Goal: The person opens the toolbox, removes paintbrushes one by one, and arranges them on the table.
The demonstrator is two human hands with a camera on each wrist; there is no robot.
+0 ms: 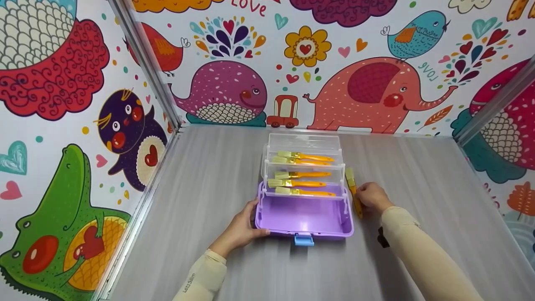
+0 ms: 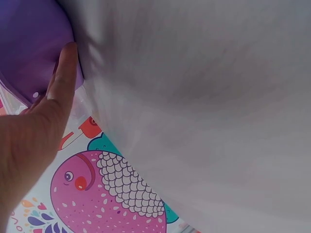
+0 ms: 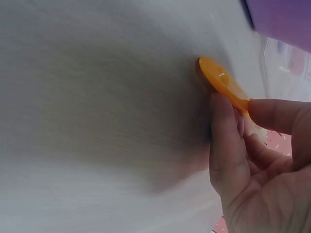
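A purple storage box (image 1: 305, 215) with clear fold-out trays stands open on the table, its blue latch (image 1: 304, 240) at the front. My left hand (image 1: 242, 225) holds the box's left front corner, thumb along the front and fingers by the left side. In the left wrist view, one straight digit lies against the purple wall (image 2: 34, 43). To the right of the box, my right hand (image 1: 374, 196) pinches the orange handle of a paintbrush (image 1: 351, 180) between thumb and forefinger. The handle (image 3: 221, 80) shows in the right wrist view; its bristles point away, toward the back wall.
Several orange-handled paintbrushes (image 1: 296, 184) lie crosswise in the clear trays. The transparent lid (image 1: 304, 142) leans back behind them. The grey table (image 1: 200, 179) meets printed cartoon walls (image 1: 225, 92) at the back and sides, with metal strips (image 1: 142, 54) at the corners.
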